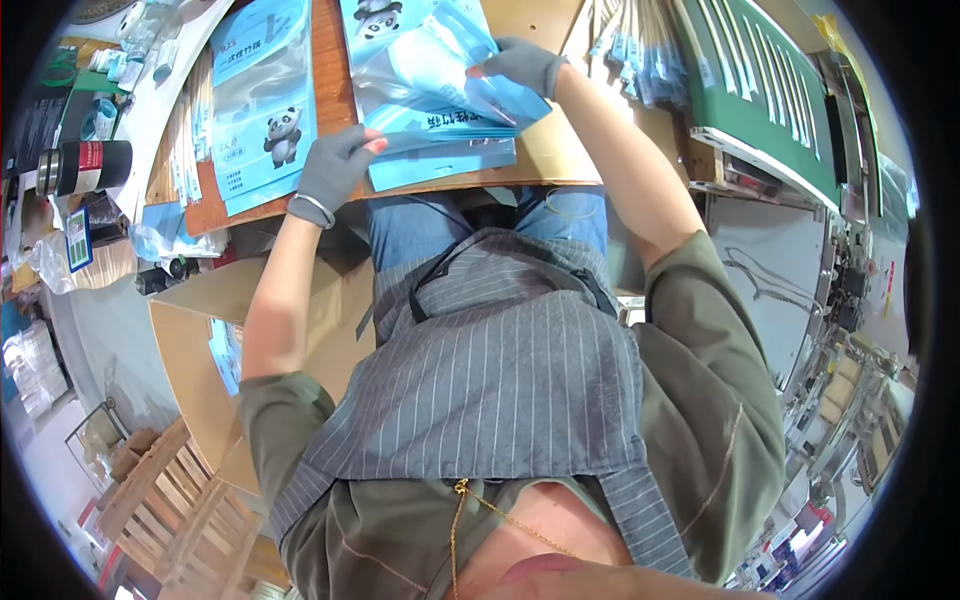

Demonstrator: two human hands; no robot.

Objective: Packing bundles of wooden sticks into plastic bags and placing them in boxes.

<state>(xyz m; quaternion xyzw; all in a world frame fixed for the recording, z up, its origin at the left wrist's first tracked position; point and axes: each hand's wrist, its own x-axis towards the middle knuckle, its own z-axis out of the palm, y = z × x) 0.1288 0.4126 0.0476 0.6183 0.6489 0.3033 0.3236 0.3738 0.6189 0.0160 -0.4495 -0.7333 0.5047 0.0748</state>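
Note:
A blue-and-clear plastic bag [420, 85] lies before me on top of similar flat bags, its film lifted and bulging. My left hand [335, 172], in a grey glove with bare fingertips, pinches the near left edge of the bag. My right hand [522, 68], gloved the same way, grips the film at the bag's right side; its fingers are partly hidden by the plastic. Left of these bags lies a stack of flat bags [262, 95] with a panda print.
Bundles of paper-sleeved chopsticks [635, 50] lie at the far right, beside a green conveyor [770, 110] with sticks across it. A black thermos [85, 167] rests at the left. An open cardboard box [200, 300] stands below the table on my left.

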